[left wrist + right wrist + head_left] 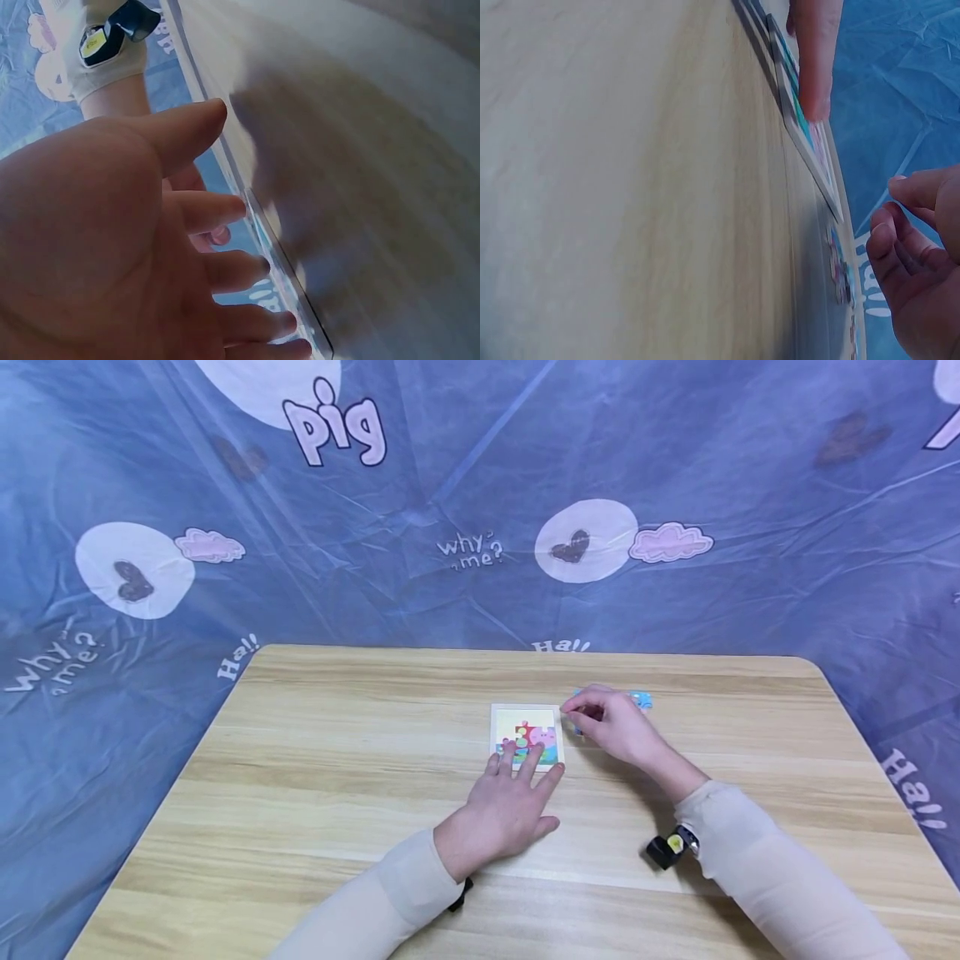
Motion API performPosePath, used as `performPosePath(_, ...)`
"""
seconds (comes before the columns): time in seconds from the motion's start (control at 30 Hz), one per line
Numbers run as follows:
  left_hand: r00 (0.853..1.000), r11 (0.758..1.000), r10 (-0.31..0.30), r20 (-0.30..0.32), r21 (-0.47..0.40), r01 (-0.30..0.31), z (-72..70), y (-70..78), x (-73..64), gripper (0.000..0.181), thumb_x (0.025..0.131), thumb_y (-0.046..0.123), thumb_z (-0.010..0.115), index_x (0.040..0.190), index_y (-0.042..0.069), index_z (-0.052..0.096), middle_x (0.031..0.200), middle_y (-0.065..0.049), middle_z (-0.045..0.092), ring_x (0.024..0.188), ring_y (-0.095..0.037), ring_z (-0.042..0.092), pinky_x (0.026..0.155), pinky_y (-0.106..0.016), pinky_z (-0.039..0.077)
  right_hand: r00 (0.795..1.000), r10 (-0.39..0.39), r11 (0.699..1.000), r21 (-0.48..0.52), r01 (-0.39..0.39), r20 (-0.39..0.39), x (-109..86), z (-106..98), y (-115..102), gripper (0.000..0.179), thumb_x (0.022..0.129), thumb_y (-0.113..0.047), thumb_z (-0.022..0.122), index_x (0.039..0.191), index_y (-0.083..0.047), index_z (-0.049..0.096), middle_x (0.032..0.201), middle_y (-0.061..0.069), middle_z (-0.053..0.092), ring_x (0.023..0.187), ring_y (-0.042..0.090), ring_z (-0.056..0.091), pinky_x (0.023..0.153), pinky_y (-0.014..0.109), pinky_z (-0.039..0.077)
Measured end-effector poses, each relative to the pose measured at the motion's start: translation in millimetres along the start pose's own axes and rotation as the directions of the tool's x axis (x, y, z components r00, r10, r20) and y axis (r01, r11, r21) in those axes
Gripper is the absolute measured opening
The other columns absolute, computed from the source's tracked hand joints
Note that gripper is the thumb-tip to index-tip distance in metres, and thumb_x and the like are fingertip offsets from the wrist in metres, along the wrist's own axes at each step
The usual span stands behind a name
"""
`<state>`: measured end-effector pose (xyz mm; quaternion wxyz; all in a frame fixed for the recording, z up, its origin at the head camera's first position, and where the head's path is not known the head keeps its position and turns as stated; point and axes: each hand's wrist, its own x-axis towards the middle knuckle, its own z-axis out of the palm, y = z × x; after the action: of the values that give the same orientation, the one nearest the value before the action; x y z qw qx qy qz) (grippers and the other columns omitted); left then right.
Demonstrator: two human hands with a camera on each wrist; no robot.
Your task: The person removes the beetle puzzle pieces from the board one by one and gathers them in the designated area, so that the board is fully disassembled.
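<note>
A small jigsaw puzzle with a pink pig picture sits partly assembled in a white-rimmed tray. Over its lower part my left hand rests with fingers spread, the fingertips on the puzzle and its rim. My right hand hovers just beyond the tray's right edge, fingers bent and thumb near them. No piece shows between those fingers in the right wrist view, where a gap is visible. Loose puzzle pieces lie on the table below the right hand, which partly covers them in the head view.
A blue piece lies to the right, behind the right hand. The wooden table reaches back to a blue printed cloth that hangs around it. Both wrists wear dark camera mounts.
</note>
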<state>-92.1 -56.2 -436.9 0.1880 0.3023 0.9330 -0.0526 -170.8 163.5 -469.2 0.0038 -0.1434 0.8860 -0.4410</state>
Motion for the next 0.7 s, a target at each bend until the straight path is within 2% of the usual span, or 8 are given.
performPosePath(0.17, 1.0, 1.0, 0.004, 0.009, -0.02, -0.003, -1.3, 0.6, 3.7, 0.071, 0.109, 0.058, 0.053, 0.171, 0.032, 0.032, 0.182, -0.008, 0.022, 0.165, -0.046, 0.026, 0.132, -0.056, 0.032, 1.0, -0.015, 1.0, -0.003, 0.015, 0.01, 3.0, 0.8, -2.1, 0.014, 0.1, -0.003, 0.073, 0.112, -0.003, 0.081, 0.104, 0.013, 0.075, 0.08, 0.015, 0.062, 0.066, 0.022, 0.051)
performPosePath(0.47, 0.999, 0.999, 0.046, 0.021, -0.014, -0.045, -0.1, -6.9, 2.6, 0.071, 0.111, 0.057, 0.051, 0.172, 0.031, 0.029, 0.183, -0.008, 0.018, 0.165, -0.046, 0.025, 0.133, -0.057, 0.031, 0.999, 0.016, 1.0, -0.009, -0.015, 0.045, 6.4, 8.3, -5.7, 0.016, 0.101, -0.005, 0.071, 0.114, -0.004, 0.08, 0.11, 0.013, 0.076, 0.086, 0.016, 0.064, 0.073, 0.023, 0.054)
performPosePath(0.7, 0.998, 0.998, 0.049, 0.026, 0.036, -0.05, 0.5, -9.5, 1.3, 0.071, 0.11, 0.059, 0.051, 0.172, 0.032, 0.03, 0.182, -0.007, 0.021, 0.164, -0.045, 0.03, 0.131, -0.056, 0.034, 0.997, -0.013, 1.0, 0.009, 0.013, 0.07, 12.3, 16.6, -11.7, 0.016, 0.1, -0.004, 0.072, 0.113, -0.004, 0.081, 0.11, 0.013, 0.077, 0.092, 0.02, 0.068, 0.081, 0.029, 0.056)
